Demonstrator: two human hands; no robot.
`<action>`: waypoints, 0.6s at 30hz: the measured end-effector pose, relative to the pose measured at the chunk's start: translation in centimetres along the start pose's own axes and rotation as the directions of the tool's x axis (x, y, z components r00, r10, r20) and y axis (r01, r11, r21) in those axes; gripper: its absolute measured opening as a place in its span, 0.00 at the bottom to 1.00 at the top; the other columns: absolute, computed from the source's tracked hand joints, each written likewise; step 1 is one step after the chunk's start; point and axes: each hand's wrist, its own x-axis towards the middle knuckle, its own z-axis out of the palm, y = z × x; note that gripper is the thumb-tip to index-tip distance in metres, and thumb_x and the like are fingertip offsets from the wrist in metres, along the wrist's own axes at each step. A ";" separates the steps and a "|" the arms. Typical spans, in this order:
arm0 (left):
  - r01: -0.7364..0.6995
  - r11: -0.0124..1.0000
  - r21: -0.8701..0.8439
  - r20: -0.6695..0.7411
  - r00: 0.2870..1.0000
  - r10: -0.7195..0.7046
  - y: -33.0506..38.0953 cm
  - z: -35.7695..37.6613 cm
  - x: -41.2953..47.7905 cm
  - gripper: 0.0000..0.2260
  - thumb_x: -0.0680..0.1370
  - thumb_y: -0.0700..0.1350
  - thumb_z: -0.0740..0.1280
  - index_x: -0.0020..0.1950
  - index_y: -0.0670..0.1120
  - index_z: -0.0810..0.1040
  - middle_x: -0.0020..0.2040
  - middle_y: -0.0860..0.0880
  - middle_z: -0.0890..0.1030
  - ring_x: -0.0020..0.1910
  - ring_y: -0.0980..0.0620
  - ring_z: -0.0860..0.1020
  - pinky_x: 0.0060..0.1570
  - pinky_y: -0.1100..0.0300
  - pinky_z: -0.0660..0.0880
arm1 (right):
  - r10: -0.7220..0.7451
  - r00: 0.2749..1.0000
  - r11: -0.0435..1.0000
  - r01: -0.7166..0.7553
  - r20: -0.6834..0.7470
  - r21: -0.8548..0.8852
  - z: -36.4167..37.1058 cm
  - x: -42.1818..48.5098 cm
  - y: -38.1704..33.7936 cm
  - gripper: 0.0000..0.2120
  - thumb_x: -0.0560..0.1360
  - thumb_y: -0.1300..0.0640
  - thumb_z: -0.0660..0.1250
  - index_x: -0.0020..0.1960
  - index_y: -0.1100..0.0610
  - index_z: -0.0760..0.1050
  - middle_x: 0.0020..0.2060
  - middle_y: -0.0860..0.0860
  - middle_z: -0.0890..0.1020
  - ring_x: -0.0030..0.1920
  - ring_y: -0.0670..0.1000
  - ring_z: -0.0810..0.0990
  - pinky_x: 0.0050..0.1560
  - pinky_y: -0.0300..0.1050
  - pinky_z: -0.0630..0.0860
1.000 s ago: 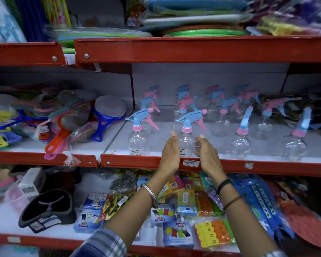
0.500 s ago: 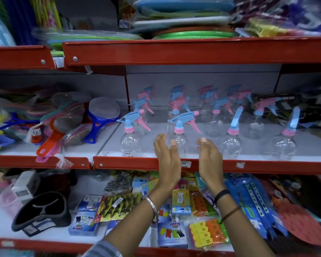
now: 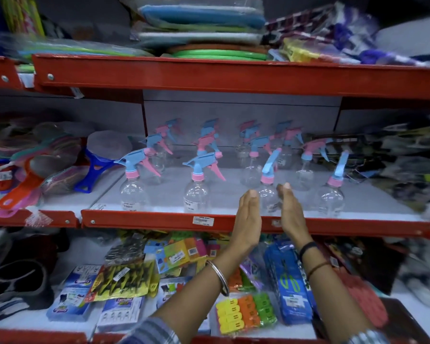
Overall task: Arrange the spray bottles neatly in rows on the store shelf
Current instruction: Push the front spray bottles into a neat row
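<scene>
Several clear spray bottles with blue and pink trigger heads stand in rows on the grey shelf (image 3: 233, 194) behind its red front edge (image 3: 159, 220). Along the front stand a first bottle (image 3: 133, 192), a second bottle (image 3: 196, 194), a third bottle (image 3: 268, 184) and a fourth bottle (image 3: 332, 197). My left hand (image 3: 247, 219) and my right hand (image 3: 292, 217) are held flat and upright on either side of the third bottle, palms facing it. Neither hand is closed around it. More bottles (image 3: 209, 142) line up behind, toward the back panel.
Plastic scrubbers and brushes (image 3: 47, 167) fill the shelf section to the left. Stacked mats (image 3: 204, 26) lie on the red shelf above. Packets of clips (image 3: 246, 311) and other goods cover the lower shelf. Dark packaged items (image 3: 395, 157) crowd the right end.
Both hands have shifted right, from flanking the second front bottle to flanking the third. The view has also turned slightly right.
</scene>
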 end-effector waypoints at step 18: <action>0.101 0.994 0.032 -0.113 0.989 -0.097 0.6 0.7 1.8 0.40 0.70 0.69 0.40 0.75 0.48 0.58 0.77 0.50 0.59 0.75 0.53 0.57 0.75 0.53 0.52 | -0.071 0.994 0.997 0.073 -0.080 0.022 -0.3 -1.0 0.5 0.33 0.71 0.34 0.46 0.47 0.61 0.74 0.42 0.55 0.77 0.50 0.59 0.78 0.54 0.64 0.74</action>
